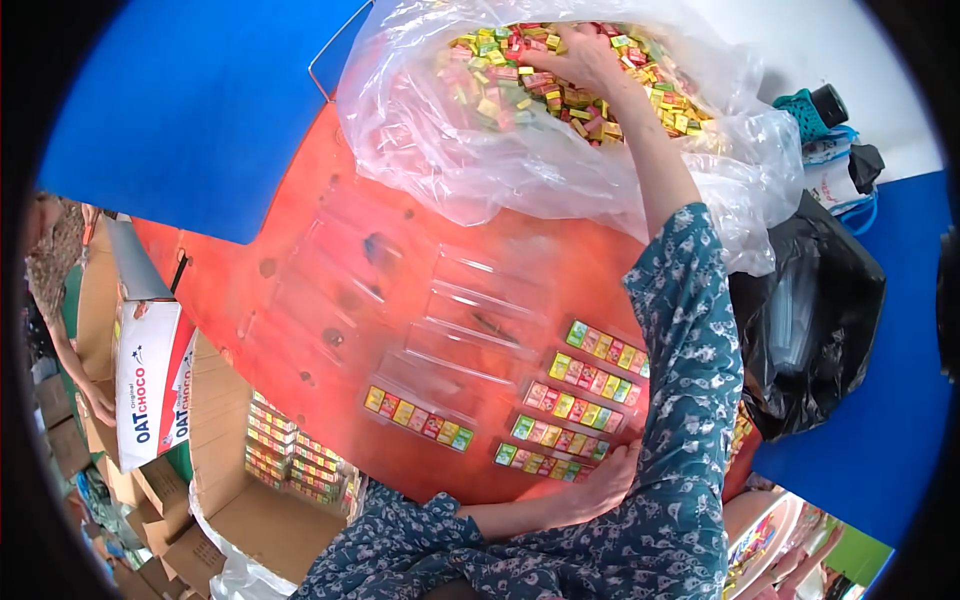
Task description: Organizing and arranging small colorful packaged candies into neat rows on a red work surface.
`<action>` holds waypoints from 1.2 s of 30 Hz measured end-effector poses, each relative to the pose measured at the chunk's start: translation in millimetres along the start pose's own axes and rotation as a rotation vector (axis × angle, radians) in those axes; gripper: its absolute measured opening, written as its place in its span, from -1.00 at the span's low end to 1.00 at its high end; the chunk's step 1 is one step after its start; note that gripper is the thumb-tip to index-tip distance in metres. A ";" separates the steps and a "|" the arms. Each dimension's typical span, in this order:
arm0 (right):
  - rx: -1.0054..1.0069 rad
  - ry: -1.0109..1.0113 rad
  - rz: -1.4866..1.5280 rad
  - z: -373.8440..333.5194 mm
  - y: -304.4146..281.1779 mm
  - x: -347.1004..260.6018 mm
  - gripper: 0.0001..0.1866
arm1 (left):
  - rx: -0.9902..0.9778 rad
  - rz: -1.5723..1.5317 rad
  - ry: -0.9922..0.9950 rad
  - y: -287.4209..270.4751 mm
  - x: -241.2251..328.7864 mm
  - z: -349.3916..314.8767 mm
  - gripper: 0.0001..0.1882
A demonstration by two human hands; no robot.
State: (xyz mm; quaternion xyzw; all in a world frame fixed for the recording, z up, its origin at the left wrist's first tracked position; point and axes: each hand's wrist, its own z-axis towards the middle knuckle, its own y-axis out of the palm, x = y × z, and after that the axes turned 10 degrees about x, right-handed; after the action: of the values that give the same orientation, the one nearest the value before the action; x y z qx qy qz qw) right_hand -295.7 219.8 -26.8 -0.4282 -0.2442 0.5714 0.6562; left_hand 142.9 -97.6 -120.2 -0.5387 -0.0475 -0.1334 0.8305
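Observation:
My right hand (585, 62) reaches into a large clear plastic bag (440, 180). Thumb and fingers spread over a heap of small wrapped candies (675, 110), yellow, red, pink and green. Low in the view, my left hand (600, 487) is closed beside the lower right trays; its fingertips are partly hidden by my right sleeve, and what they hold cannot be made out. Several clear narrow trays filled with candy rows (570, 405) lie there. Left of them, another clear tray (418, 418) carries one candy row. Empty clear trays (480, 300) lie farther off on the red tabletop (230, 290).
At lower left, an open cardboard box (225, 450) contains stacked filled trays. A printed white carton (150, 385) stands beyond it, near another person's arm (75, 360). On the right are a black plastic bag (850, 290) and a dark-capped bottle in a teal holder (805, 112).

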 end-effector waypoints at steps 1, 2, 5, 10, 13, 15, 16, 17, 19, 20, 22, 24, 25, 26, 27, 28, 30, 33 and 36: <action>-0.186 0.073 -0.033 -2.3 -14.0 -21.4 -0.07 | -0.005 0.000 -0.008 -2.2 -0.9 1.2 -0.58; -0.137 -0.073 0.007 3.9 7.1 -14.7 -0.15 | -0.026 -0.020 0.001 -4.0 -2.0 2.8 -0.58; -0.161 -0.146 0.130 11.8 11.7 -15.1 -0.36 | -0.079 -0.080 0.038 -8.8 -2.8 8.0 -0.58; 0.082 -0.228 -0.085 7.2 23.3 -30.9 -0.34 | 0.025 0.026 -0.049 -14.3 -3.1 6.5 -0.56; -0.149 -0.230 -0.013 30.4 34.1 -58.1 -0.21 | -0.128 0.033 0.062 -10.0 -3.2 2.4 -0.54; -0.120 -0.160 -0.034 25.7 53.6 -83.1 -0.17 | -0.127 0.039 0.049 -22.8 -13.6 -30.3 -0.54; -0.122 -0.155 -0.035 26.1 58.5 -79.8 -0.17 | -0.117 0.033 0.048 -30.7 -19.5 -43.2 -0.54; -0.011 -0.175 -0.043 26.9 63.1 -75.7 -0.19 | -0.106 0.025 0.048 -37.7 -24.5 -54.6 -0.54; 0.138 -0.277 -0.163 24.7 73.1 -59.3 -0.32 | -0.082 -0.006 0.043 -46.8 -21.8 -64.1 -0.54; 0.142 -0.282 -0.138 25.2 72.8 -71.5 -0.32 | -0.083 0.004 0.020 -48.8 -23.5 -65.4 -0.54; 0.134 -0.411 -0.159 23.3 71.9 -78.3 -0.43 | -0.073 0.012 -0.008 -50.4 -26.0 -61.8 -0.55; 0.329 -0.510 -0.080 21.3 67.8 -63.2 -0.48 | -0.045 0.001 -0.012 -50.1 -27.4 -54.5 -0.55; 0.291 -0.454 0.018 20.3 64.7 -54.3 -0.48 | -0.029 -0.008 -0.011 -50.1 -28.2 -51.8 -0.55; 0.250 -0.400 0.118 19.7 64.6 -49.3 -0.49 | -0.012 -0.017 -0.015 -51.9 -30.9 -51.7 -0.55; 0.213 -0.344 0.231 20.7 63.9 -44.1 -0.51 | 0.005 -0.026 -0.019 -48.8 -33.3 -42.2 -0.55; 0.215 -0.346 0.229 27.3 62.5 -34.9 -0.51 | 0.018 -0.027 -0.022 -45.9 -31.8 -28.7 -0.55; 0.023 -0.221 0.249 33.9 56.9 -6.2 -0.51 | 0.054 -0.046 -0.012 -46.0 -27.8 -18.0 -0.55; 0.036 -0.197 0.333 26.2 55.2 -34.6 -0.50 | 0.073 -0.036 -0.047 -44.5 -31.7 -6.9 -0.55; 0.053 -0.205 0.201 11.1 52.1 -48.3 -0.37 | 0.109 -0.043 -0.049 -49.3 -33.0 -11.5 -0.56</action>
State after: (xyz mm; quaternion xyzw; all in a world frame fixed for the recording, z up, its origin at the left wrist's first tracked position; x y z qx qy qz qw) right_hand -343.9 175.5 -56.8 -0.3722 -0.2505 0.6812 0.5785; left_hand 97.0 -121.3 -88.8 -0.4945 -0.0865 -0.1354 0.8542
